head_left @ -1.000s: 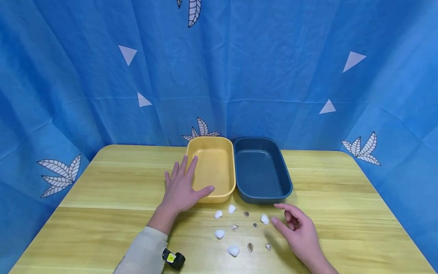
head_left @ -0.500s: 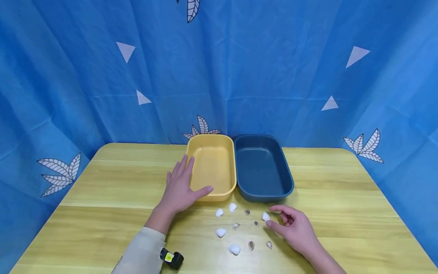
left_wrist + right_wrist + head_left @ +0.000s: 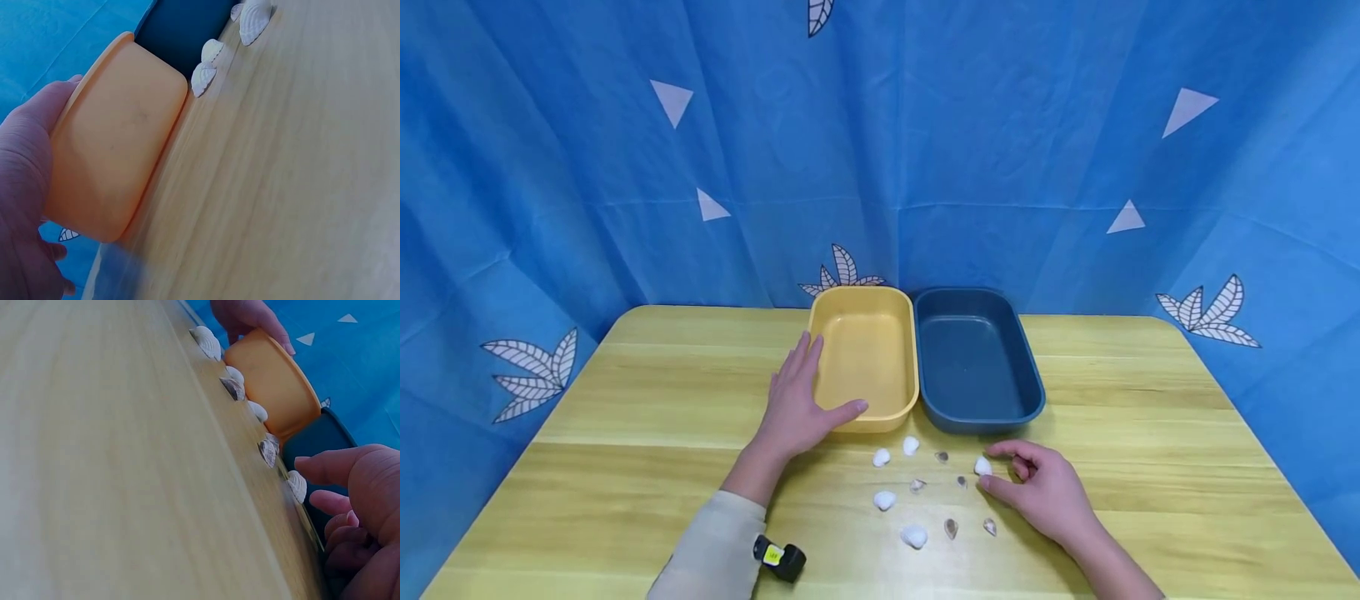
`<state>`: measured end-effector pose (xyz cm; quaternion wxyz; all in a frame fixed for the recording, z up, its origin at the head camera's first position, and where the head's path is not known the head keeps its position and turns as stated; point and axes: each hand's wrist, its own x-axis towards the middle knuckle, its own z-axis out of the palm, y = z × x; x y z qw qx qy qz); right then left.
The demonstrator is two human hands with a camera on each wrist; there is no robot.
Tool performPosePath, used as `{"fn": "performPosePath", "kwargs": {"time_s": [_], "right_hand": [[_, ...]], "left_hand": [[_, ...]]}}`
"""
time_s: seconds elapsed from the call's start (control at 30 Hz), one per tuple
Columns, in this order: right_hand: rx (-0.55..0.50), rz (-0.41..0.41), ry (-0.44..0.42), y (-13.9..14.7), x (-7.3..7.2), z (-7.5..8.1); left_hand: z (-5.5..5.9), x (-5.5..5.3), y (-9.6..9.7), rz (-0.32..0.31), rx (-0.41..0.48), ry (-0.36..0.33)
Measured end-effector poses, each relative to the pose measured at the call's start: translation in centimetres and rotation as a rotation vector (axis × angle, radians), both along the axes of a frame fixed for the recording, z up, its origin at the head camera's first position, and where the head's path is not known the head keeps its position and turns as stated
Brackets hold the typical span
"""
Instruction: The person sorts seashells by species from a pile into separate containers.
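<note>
Head view: blue cloth (image 3: 970, 142) hangs as a backdrop from 9 o'clock through 12 to 3, its vertical folds and horizontal creases plainly visible to me. I note pale triangles (image 3: 673, 102) near 10 and 2 o'clock, and black-outlined leaf motifs (image 3: 1223, 302) at 9, 12 and 3. The wooden tabletop (image 3: 647, 400), light yellow with crosswise grain, spreads below, its far corners rounded at 9 and 3. At 6 o'clock, I observe a soft sheen of light on the wood.

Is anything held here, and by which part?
No hold is certain: the right hand brackets a white shell, pinch unclear; the left hand spans the near left corner of the yellow tray.
</note>
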<state>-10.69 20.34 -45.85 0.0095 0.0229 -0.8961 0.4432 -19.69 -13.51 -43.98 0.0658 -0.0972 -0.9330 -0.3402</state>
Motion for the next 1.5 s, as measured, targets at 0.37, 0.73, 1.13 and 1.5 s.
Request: {"fn": "performPosePath", "kwargs": {"time_s": [0.37,0.73,1.13,1.5], "right_hand": [[0.06,-0.004,-0.04,-0.39,-0.31,0.17],[0.106,0.003,-0.032,-0.52,-0.33,0.35],[0.096,0.006,-0.073,-0.41,-0.33,0.46],[-0.021,-0.005,-0.095,-0.35,-0.1,0.46]], "left_hand": [[0.13,-0.07,0.05,0.008,-0.001,-0.006],[0.05,-0.12,0.07,-0.005,0.024,-0.013],[0.16,0.08,0.07,-0.001,0.037,-0.028],[0.14,0.1,0.1,-0.003,0.052,-0.029]]}}
